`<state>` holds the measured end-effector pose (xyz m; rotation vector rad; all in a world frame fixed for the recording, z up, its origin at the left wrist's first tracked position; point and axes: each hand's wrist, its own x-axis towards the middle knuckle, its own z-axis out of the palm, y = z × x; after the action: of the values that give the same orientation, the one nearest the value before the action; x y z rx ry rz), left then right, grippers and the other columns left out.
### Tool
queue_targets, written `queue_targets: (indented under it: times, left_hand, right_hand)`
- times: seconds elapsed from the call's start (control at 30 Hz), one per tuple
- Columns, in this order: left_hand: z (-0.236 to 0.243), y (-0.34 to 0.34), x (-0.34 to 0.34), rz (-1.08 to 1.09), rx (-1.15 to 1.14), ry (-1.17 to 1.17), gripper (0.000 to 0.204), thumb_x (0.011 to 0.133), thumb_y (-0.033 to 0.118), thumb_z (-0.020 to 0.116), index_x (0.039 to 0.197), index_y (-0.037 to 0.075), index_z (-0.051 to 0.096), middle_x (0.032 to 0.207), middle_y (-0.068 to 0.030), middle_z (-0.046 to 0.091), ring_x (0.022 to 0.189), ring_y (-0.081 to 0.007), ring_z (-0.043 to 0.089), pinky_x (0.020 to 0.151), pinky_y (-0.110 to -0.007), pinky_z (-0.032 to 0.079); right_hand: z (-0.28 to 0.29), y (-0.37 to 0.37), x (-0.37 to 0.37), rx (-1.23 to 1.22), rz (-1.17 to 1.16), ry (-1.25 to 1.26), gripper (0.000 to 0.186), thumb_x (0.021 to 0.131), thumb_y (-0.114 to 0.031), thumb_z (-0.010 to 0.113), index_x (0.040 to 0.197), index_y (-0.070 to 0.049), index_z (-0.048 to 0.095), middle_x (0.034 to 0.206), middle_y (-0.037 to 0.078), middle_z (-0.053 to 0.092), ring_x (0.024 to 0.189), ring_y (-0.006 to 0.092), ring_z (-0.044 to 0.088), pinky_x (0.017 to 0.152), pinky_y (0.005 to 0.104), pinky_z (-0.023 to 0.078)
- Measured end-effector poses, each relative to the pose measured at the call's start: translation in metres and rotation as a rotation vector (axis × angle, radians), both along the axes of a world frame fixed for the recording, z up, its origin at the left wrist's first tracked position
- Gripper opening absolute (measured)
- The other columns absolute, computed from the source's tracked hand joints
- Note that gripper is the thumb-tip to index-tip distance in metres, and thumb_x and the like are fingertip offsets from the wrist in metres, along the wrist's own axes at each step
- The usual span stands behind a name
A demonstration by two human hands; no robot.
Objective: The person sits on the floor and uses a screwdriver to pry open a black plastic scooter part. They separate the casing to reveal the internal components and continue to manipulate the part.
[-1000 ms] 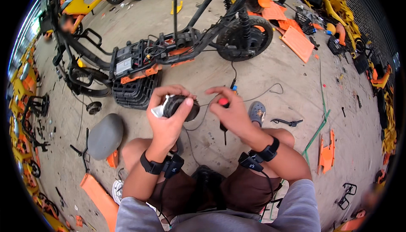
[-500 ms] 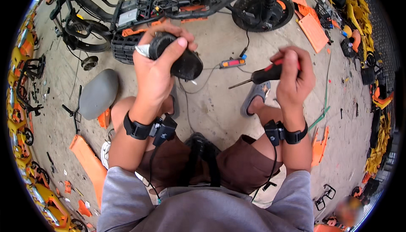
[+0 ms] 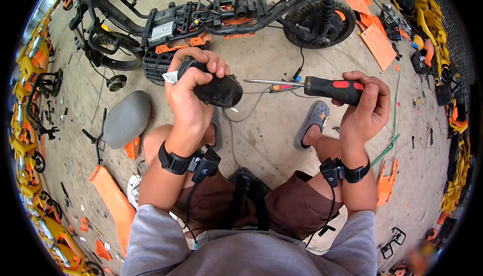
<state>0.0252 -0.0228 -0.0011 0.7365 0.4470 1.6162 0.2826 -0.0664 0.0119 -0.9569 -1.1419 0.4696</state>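
My left hand (image 3: pixel 193 82) is closed round a rounded black plastic part (image 3: pixel 220 91), with a silvery piece (image 3: pixel 171 77) showing at its left end. What kind of part it is, I cannot tell. A screwdriver (image 3: pixel 333 90) with a black and red handle is held by its butt end in my right hand (image 3: pixel 368 106). Its bare shaft points left toward the black part, and the tip stops just short of it. Both hands are raised above the floor, over my knees.
Ahead lies a stripped scooter frame (image 3: pixel 211 22) with cables and wheels. A grey seat (image 3: pixel 127 119) sits at left, near an orange panel (image 3: pixel 113 200). A small tool with a cable (image 3: pixel 284 88) lies beyond the screwdriver. Orange panels (image 3: pixel 378 49) and yellow parts line the right.
The screwdriver has swung from slanting down-left to nearly level, its tip now closer to the black part. My right hand has shifted right and turned. The whole view has moved slightly.
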Motion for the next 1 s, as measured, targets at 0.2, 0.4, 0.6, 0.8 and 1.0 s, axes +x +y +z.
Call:
queue_targets:
  times: [0.2,0.4,0.6,0.8,1.0]
  left_hand:
    - [0.001,0.0,0.001,0.002,-0.023,0.016,0.029,0.065,-0.007,0.043,0.092,0.001,0.049,0.082,-0.0128,0.048,0.077,-0.0259,0.049,0.079,-0.042,0.045]
    - [0.0,0.001,0.001,0.008,-0.038,-0.02,0.029,0.065,-0.008,0.042,0.092,0.001,0.05,0.083,-0.0124,0.048,0.077,-0.0261,0.049,0.077,-0.041,0.046]
    - [-0.001,0.003,-0.001,0.013,-0.055,-0.047,0.029,0.065,-0.007,0.042,0.092,0.001,0.05,0.083,-0.0121,0.047,0.077,-0.0256,0.049,0.078,-0.041,0.046]
    - [0.0,0.003,-0.003,0.031,-0.084,-0.075,0.029,0.065,-0.006,0.043,0.092,0.002,0.049,0.082,-0.0118,0.047,0.076,-0.0249,0.048,0.078,-0.042,0.046]
    - [0.001,0.004,-0.005,0.04,-0.087,-0.1,0.028,0.065,-0.006,0.043,0.092,0.002,0.049,0.082,-0.0119,0.047,0.076,-0.0249,0.047,0.079,-0.042,0.046]
  right_hand:
    - [0.003,-0.003,-0.006,0.005,0.101,0.103,0.016,0.1,-0.016,0.056,0.103,-0.001,0.055,0.097,0.02,0.068,0.076,0.0194,0.067,0.058,0.0301,0.058]
    - [-0.001,-0.002,-0.008,-0.001,0.123,0.092,0.015,0.099,-0.014,0.058,0.103,0.0,0.056,0.098,0.02,0.068,0.085,0.021,0.067,0.062,0.0311,0.058]
    - [-0.007,-0.001,-0.002,0.001,0.098,0.01,0.014,0.099,-0.013,0.058,0.102,0.001,0.057,0.099,0.02,0.069,0.094,0.023,0.066,0.084,0.0337,0.053]
    - [-0.007,-0.002,-0.003,0.021,0.108,-0.037,0.013,0.098,-0.011,0.059,0.102,0.001,0.057,0.1,0.019,0.069,0.095,0.0221,0.066,0.087,0.0331,0.051]
    - [-0.006,-0.001,-0.005,0.01,0.085,-0.063,0.013,0.099,-0.011,0.057,0.102,0.001,0.057,0.101,0.019,0.069,0.095,0.0217,0.066,0.088,0.0333,0.051]
